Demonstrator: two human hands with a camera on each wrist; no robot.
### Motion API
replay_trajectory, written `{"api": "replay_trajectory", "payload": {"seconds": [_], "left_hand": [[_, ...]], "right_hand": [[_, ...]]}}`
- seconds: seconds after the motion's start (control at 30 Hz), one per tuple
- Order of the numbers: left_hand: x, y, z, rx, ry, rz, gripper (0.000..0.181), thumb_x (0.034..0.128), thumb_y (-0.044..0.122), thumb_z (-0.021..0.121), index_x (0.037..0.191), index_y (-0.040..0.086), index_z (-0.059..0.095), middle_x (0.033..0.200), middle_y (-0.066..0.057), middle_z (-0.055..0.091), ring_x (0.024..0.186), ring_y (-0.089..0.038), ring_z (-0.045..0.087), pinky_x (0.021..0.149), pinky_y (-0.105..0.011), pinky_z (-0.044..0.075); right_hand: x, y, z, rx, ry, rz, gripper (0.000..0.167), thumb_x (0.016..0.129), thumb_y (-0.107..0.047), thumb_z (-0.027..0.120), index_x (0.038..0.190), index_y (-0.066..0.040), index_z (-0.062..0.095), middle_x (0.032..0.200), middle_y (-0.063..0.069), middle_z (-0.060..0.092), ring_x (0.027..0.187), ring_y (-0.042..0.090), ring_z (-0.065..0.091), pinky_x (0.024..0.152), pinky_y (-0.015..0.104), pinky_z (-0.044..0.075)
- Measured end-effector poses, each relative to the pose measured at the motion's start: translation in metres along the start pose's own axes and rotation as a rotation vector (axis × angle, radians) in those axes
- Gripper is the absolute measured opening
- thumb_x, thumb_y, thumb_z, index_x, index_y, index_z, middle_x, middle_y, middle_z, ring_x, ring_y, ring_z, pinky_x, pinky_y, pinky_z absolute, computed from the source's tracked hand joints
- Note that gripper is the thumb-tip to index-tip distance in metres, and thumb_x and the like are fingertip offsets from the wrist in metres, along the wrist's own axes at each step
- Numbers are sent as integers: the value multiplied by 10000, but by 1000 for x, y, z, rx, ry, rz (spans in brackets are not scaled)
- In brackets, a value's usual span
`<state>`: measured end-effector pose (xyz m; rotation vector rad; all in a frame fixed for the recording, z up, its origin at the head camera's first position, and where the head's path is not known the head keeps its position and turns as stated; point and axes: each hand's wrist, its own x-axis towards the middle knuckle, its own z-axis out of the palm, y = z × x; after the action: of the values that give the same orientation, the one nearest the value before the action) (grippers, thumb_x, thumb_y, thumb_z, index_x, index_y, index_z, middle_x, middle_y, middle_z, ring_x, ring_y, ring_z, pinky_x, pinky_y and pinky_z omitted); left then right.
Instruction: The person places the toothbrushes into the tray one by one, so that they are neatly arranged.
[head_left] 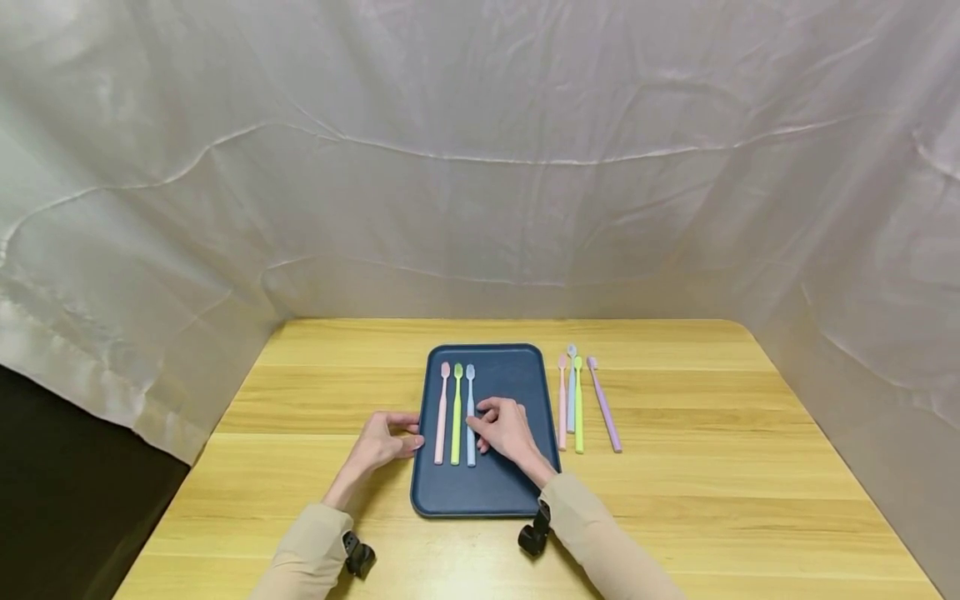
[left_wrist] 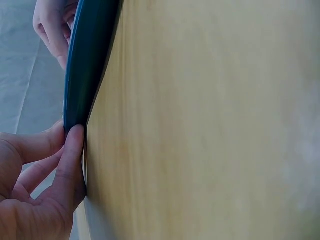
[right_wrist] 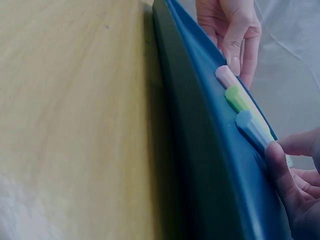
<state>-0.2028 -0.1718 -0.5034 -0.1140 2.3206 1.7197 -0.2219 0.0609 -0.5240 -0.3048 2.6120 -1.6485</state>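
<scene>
A dark blue tray (head_left: 498,492) lies on the table with three toothbrushes side by side on its left half: pink (head_left: 441,425), green (head_left: 456,425) and light blue (head_left: 470,392). My right hand (head_left: 508,429) reaches over the tray and pinches the light blue toothbrush partway along its handle. In the right wrist view the thumb lies against the light blue handle (right_wrist: 252,129). My left hand (head_left: 381,443) holds the tray's left edge. The left wrist view shows its thumb and fingers (left_wrist: 70,150) pinching the rim.
Right of the tray, on the wooden table (head_left: 712,467), lie a second pink toothbrush (head_left: 562,408), a light blue one (head_left: 572,400), a green one (head_left: 578,417) and a slanted purple one (head_left: 604,406). A pale curtain (head_left: 480,217) surrounds the table's back and sides.
</scene>
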Motion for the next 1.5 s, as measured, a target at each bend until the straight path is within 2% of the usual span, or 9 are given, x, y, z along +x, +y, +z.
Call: {"api": "replay_trajectory", "payload": {"seconds": [0.2,0.4,0.77,1.5], "left_hand": [[-1,1,-1,12,-9,18,420,845,-96,716,1251,-145,620,1073,-280,689,821,-177,695,765,-357,673],[1,-2,-1,12,11,7,413,839,-104,720,1241,-133,635,1044,-245,696,801,-175,691,749,-355,674],[-1,0,-2,-6,-23,21,433,846,-96,718,1260,-157,607,1080,-284,673,809,-169,686,770,-369,673],[1,-1,-2,-6,-22,26,432,840,-94,723,1253,-156,612,1050,-263,682,794,-159,684,758,-347,672]], "right_hand": [[0,1,1,9,-5,-10,370,909,-126,727,1210,77,659,724,92,727,454,79,621,462,239,588],[-1,1,2,22,-9,7,356,911,-108,723,1205,83,661,725,95,719,456,87,627,463,251,594],[0,0,3,41,-7,4,341,911,-99,725,1193,85,673,735,122,724,485,150,657,469,247,594],[-1,1,2,51,5,2,342,915,-106,724,1196,83,679,702,129,705,473,140,651,460,254,594]]}}
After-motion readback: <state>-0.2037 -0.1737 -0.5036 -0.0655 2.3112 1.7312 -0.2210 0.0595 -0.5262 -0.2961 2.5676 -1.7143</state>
